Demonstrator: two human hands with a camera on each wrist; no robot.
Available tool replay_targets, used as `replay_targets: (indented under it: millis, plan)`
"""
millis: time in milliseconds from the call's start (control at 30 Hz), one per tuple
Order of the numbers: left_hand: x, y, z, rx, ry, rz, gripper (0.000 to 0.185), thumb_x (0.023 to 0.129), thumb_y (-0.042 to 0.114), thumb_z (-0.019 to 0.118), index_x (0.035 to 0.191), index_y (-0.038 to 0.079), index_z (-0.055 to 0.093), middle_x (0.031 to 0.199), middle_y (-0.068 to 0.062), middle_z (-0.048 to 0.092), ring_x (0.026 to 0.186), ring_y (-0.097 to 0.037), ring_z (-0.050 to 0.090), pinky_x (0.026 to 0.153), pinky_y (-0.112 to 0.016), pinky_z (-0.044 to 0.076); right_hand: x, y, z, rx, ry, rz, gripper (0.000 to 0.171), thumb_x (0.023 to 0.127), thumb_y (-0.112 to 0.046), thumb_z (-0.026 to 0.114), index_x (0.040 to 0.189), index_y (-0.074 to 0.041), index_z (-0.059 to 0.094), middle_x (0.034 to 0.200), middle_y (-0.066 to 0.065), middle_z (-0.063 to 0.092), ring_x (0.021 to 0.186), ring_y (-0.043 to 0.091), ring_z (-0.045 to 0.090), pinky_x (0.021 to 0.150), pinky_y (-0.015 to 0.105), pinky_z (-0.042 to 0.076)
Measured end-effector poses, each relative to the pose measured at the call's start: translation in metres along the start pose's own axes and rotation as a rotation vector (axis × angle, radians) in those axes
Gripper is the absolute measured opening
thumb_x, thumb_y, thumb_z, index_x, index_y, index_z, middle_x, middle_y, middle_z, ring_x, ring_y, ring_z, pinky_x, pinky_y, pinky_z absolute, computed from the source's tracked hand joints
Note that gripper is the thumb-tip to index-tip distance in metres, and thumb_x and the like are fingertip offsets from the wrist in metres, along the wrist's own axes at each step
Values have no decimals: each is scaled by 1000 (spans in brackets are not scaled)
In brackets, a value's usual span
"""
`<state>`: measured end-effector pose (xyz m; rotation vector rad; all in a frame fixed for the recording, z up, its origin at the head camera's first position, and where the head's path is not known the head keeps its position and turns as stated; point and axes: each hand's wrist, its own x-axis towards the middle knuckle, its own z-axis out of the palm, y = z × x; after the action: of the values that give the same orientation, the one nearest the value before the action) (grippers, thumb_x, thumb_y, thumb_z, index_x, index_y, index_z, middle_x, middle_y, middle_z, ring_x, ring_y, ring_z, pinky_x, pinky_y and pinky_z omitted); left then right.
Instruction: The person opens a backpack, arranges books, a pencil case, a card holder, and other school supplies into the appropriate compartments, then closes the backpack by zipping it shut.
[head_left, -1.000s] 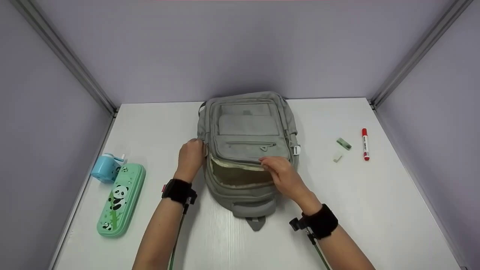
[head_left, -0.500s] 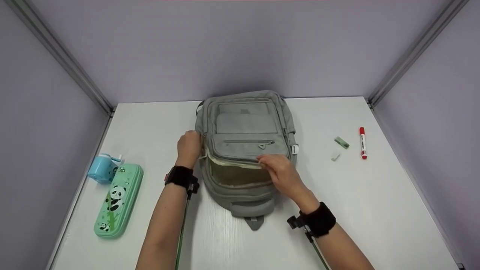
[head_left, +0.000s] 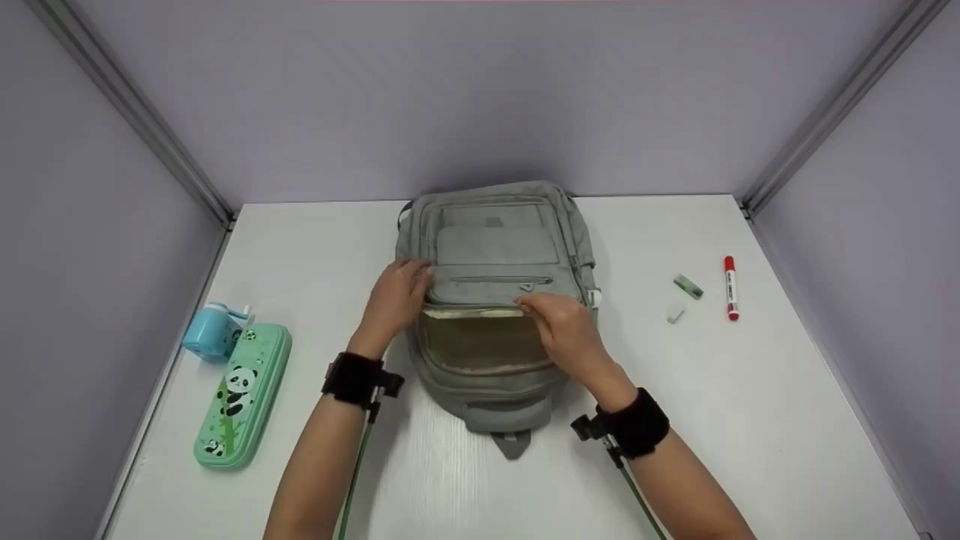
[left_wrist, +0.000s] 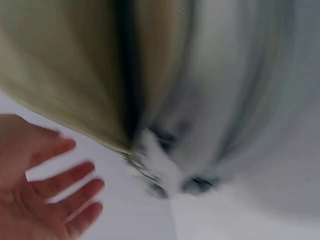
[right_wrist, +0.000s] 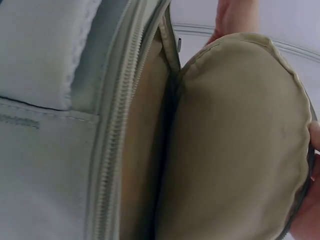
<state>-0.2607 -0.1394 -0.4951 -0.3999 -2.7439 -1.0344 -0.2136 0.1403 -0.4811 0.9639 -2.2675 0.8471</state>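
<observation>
A grey backpack (head_left: 495, 247) lies on the white table, its handle end toward me and its front compartment unzipped partway. The right hand (head_left: 570, 330) pinches the edge of the front flap between thumb and fingers and holds it raised. Beneath it, the right wrist view shows the flap's tan lining (right_wrist: 240, 125) and a zipper (right_wrist: 117, 130) along the opposite edge. At the flap's left side is the left hand (head_left: 397, 296). Its fingers (left_wrist: 75, 177) are spread and loosely bent in the left wrist view, with nothing held. Whether they touch the flap I cannot tell.
On the left are a green panda pencil case (head_left: 244, 397) and a blue crank pencil sharpener (head_left: 212, 334). On the right lie a red-and-white marker (head_left: 731, 289), a small green piece (head_left: 688, 286) and a small whitish piece (head_left: 676, 315). Panels enclose the table.
The left hand has let go at the backpack's left side and moved right, to the flap, with its fingers loosened. The right hand has lifted the flap a little, widening the opening.
</observation>
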Motion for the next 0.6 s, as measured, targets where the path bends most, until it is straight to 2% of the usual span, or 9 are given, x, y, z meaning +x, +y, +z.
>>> replay_targets:
  millis: [33, 100, 167, 200, 267, 400, 500, 600]
  plan:
    - [-4, 7, -2, -81, -34, 37, 36, 102, 26, 55, 127, 0, 63, 122, -19, 61, 110, -33, 59, 93, -48, 46, 2, 0, 0, -3, -4, 6, 11, 92, -4, 65, 102, -4, 71, 91, 7, 72, 81, 22, 69, 71, 35, 56]
    - [-13, 19, -6, -184, -92, 126, 44, 101, 35, 56, 131, 2, 61, 125, -15, 62, 111, -28, 59, 94, -45, 47, 5, -2, -1, -9, -10, 12, 10, 93, -5, 65, 101, -4, 71, 90, 7, 72, 80, 21, 69, 70, 34, 56]
    - [-21, 29, -7, -204, -134, 213, 51, 98, 43, 59, 132, 5, 61, 126, -10, 63, 112, -23, 60, 94, -43, 47, 9, -3, -1, -21, -6, 11, 9, 93, -6, 65, 99, -5, 71, 90, 7, 72, 79, 22, 70, 69, 35, 56]
    - [-25, 32, -7, -182, -137, 251, 52, 95, 45, 62, 131, 8, 62, 126, -8, 63, 112, -22, 60, 93, -42, 48, 10, -4, -1, -31, -3, 8, 8, 93, -7, 65, 99, -5, 71, 90, 6, 72, 79, 22, 70, 69, 36, 56]
    - [-30, 34, -5, -118, -111, 319, 45, 94, 41, 65, 128, 10, 65, 122, -4, 66, 110, -19, 61, 94, -41, 47, 13, -7, -1, -56, 1, -2, 7, 92, -8, 67, 98, -6, 71, 89, 6, 72, 78, 23, 70, 68, 37, 56]
    - [-36, 34, -2, -14, -38, 390, 25, 93, 22, 70, 116, 12, 71, 109, -2, 70, 98, -18, 65, 85, -38, 51, 16, -15, 0, -114, -15, -52, 5, 92, -9, 68, 96, -6, 69, 85, 6, 72, 72, 24, 70, 62, 38, 56]
    - [-38, 34, -3, 32, 21, 406, 18, 92, 15, 69, 109, 11, 72, 102, -3, 71, 91, -19, 67, 76, -37, 53, 17, -19, -1, -143, -58, -122, 6, 93, -9, 67, 97, -5, 67, 85, 6, 71, 70, 23, 69, 58, 36, 55]
    - [-38, 32, -7, 54, 59, 411, 17, 93, 10, 68, 110, 9, 71, 101, -6, 70, 87, -22, 67, 71, -38, 54, 17, -15, -4, -157, -86, -185, 14, 94, -11, 68, 106, -5, 67, 93, 7, 71, 79, 23, 70, 64, 36, 56]
